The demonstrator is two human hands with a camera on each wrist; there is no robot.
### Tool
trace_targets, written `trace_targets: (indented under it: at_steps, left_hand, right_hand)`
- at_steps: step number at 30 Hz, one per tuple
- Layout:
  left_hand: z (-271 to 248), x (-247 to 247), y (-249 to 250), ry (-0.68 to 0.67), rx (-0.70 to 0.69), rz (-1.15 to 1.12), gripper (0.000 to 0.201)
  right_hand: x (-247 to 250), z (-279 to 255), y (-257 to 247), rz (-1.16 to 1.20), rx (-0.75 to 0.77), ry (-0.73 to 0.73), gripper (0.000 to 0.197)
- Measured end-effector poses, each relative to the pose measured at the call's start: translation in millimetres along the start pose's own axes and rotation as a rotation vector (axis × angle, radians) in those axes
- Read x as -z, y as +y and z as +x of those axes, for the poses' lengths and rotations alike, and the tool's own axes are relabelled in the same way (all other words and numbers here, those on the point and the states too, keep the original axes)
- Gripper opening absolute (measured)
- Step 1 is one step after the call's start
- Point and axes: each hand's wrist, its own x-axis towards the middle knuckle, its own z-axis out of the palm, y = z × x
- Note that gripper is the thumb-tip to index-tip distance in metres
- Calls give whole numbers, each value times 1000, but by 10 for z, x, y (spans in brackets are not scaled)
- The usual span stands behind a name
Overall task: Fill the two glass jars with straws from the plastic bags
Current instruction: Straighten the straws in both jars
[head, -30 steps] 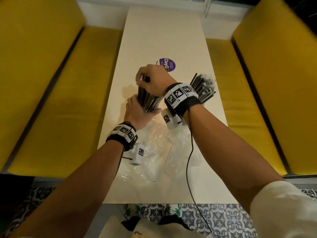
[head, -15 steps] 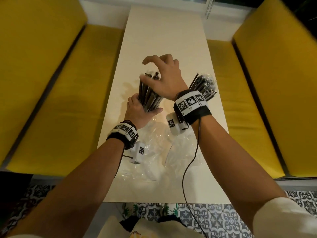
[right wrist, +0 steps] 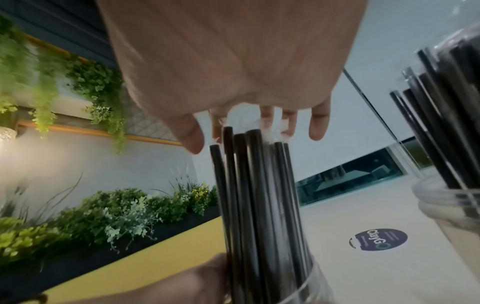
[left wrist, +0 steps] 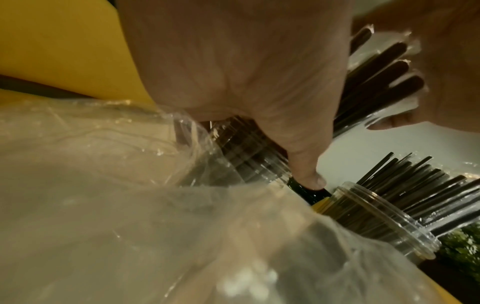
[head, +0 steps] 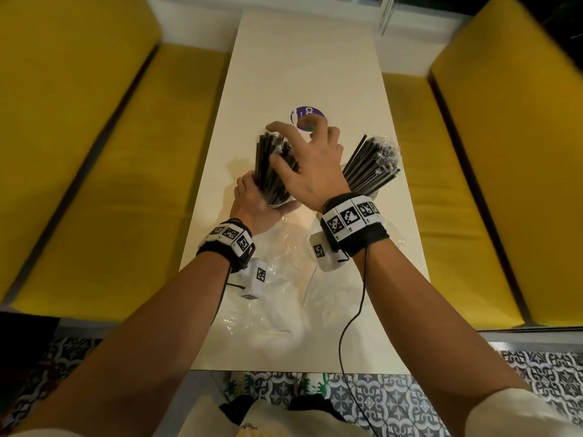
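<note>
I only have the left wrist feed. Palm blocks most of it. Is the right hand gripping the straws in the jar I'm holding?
Observer: No. In the right wrist view the right hand hovers over the straws with fingers spread, holding nothing.
Operator: And the left hand, is it on the jar itself?
Observer: Yes. The head view shows the left hand wrapped round the held jar near its rim.
Operator: Anything beyond that jar on the table?
Observer: A round purple sticker lies flat on the table, past the straws.
Operator: Second jar?
Observer: The second jar stands to the right, already full of straws.
</note>
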Motion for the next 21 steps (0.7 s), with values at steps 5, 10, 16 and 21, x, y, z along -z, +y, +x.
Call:
trace_targets:
  at_steps: [5,10,16,21]
  left_hand:
    - [46,14,-65,-43,19,-12,112]
    - [43,-19,-160,10,42,-107,107]
    - [18,-33,-149,8,34,-166,116]
    - [-42,11,-157,-12,-6,-186,113]
  right_hand:
    - [-134,-58,37,38,17,-56,31]
    - [-38,136,96,305,-87,-134,16]
    - [-77,92,39,120,-163,-124,38]
    - [22,97,13,89,19,21,61]
